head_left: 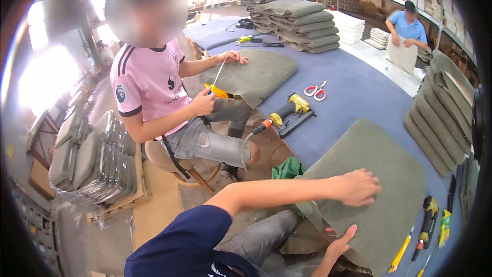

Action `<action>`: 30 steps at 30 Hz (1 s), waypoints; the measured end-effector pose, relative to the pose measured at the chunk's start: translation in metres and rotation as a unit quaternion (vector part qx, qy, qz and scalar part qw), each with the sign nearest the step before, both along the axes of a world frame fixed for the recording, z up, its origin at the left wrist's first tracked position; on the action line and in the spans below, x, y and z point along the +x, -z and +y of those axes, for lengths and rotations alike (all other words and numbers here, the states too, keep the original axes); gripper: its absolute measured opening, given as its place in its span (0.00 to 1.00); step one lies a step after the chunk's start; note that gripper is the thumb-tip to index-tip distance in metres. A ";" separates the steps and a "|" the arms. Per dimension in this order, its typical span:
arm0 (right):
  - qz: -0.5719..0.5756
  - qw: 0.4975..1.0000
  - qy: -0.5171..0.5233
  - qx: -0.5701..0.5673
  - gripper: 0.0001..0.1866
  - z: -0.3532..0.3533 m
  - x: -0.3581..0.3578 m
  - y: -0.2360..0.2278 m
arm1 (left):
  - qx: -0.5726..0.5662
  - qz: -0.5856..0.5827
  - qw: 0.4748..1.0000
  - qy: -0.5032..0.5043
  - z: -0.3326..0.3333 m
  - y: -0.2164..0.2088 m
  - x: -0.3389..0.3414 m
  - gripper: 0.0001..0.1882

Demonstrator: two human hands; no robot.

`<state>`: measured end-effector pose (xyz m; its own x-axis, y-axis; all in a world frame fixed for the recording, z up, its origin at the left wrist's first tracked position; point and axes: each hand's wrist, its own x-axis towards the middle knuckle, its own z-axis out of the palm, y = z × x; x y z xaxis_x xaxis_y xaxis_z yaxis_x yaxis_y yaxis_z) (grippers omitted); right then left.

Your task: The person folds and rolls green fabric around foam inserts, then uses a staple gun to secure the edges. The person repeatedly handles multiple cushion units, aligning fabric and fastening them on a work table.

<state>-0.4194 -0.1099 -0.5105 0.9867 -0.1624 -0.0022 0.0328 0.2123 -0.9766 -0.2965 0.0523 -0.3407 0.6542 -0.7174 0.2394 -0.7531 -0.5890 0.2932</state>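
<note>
A grey-green, fabric-covered cushion (379, 164) lies at the near edge of the blue-covered table. My left hand (359, 187) reaches across and rests on its top, fingers curled and slightly blurred; whether they pinch anything is hidden. At the cushion's near edge is my right hand (341, 246), its thumb on the edge and its fingers partly hidden underneath. A loose fabric flap (313, 213) hangs at the left edge. Right of the cushion lie a yellow-handled tool (402, 251), a yellow-and-black staple gun (426, 220) and a green-and-yellow packet (444, 228).
Beyond the cushion lie another staple gun (293, 114) with a hose and red-handled scissors (315, 91). A seated co-worker (154, 82) holds a long-shafted tool over another cushion (261, 72). Cushion stacks stand at right (435, 118) and back (302, 23). Another person (408, 25) stands far right.
</note>
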 end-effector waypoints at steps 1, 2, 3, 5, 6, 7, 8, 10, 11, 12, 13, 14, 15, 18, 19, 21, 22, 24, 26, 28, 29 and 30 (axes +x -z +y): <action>-0.021 1.000 0.017 -0.001 0.40 0.007 0.000 0.004 | 0.010 -0.024 0.999 -0.024 -0.009 0.022 0.032 0.26; -0.033 0.998 0.060 -0.008 0.40 0.016 -0.001 0.007 | -0.006 -0.065 0.997 -0.034 -0.017 0.043 0.062 0.30; -0.043 0.995 0.093 -0.014 0.40 0.027 -0.003 0.008 | -0.019 -0.105 0.993 -0.053 -0.020 0.062 0.085 0.34; -0.043 0.991 0.128 -0.011 0.38 0.023 0.003 0.031 | -0.034 -0.061 0.995 -0.068 -0.046 0.062 0.133 0.40; -0.032 0.993 0.109 0.003 0.37 0.018 0.000 0.052 | -0.051 -0.088 0.991 -0.086 -0.059 0.068 0.159 0.41; -0.021 0.995 0.093 0.017 0.36 0.012 -0.003 0.074 | -0.069 -0.114 0.986 -0.103 -0.070 0.074 0.182 0.42; -0.015 0.996 0.089 0.016 0.36 0.005 -0.005 0.085 | -0.058 -0.067 0.991 -0.105 -0.085 0.066 0.203 0.43; -0.001 0.996 0.087 -0.008 0.35 0.006 -0.016 0.086 | -0.010 0.040 0.991 -0.131 -0.109 0.045 0.239 0.43; 0.002 0.996 0.090 -0.018 0.35 0.007 -0.020 0.081 | 0.023 0.096 0.984 -0.147 -0.123 0.039 0.257 0.43; 0.003 0.996 0.083 -0.031 0.35 0.008 -0.018 0.077 | 0.037 0.131 0.977 -0.167 -0.130 0.036 0.277 0.42; 0.004 0.997 0.075 -0.035 0.35 0.012 -0.018 0.072 | 0.052 0.168 0.967 -0.187 -0.134 0.035 0.296 0.41; 0.008 0.996 0.081 -0.046 0.34 0.011 -0.010 0.070 | 0.076 0.209 0.960 -0.170 -0.147 0.029 0.313 0.38; 0.008 0.995 0.084 -0.049 0.34 0.012 -0.004 0.067 | 0.100 0.250 0.950 -0.157 -0.156 0.024 0.330 0.38; 0.017 0.997 0.047 -0.058 0.34 0.011 0.013 0.058 | 0.154 0.322 0.932 -0.063 -0.157 0.041 0.384 0.37; 0.019 0.997 0.048 -0.061 0.33 0.010 0.021 0.058 | 0.160 0.345 0.922 -0.067 -0.161 0.047 0.389 0.37; 0.023 0.996 0.051 -0.064 0.33 0.008 0.035 0.056 | 0.153 0.303 0.939 -0.057 -0.170 0.054 0.393 0.36; 0.025 0.996 0.050 -0.067 0.33 0.009 0.040 0.056 | 0.146 0.281 0.947 -0.055 -0.170 0.057 0.394 0.36; 0.023 0.995 0.062 -0.079 0.32 0.009 0.052 0.056 | 0.135 0.321 0.936 -0.058 -0.180 0.047 0.382 0.35; 0.017 0.995 0.055 -0.087 0.32 0.013 0.054 0.057 | 0.119 0.339 0.931 -0.063 -0.177 0.041 0.374 0.34; 0.009 0.996 0.037 -0.086 0.32 0.017 0.050 0.060 | 0.111 0.332 0.934 -0.074 -0.159 0.054 0.381 0.34; 0.004 0.995 0.038 -0.087 0.31 0.020 0.049 0.061 | 0.102 0.321 0.937 -0.095 -0.154 0.055 0.377 0.34; 0.003 0.996 0.037 -0.086 0.31 0.023 0.047 0.061 | 0.095 0.310 0.939 -0.119 -0.147 0.055 0.369 0.34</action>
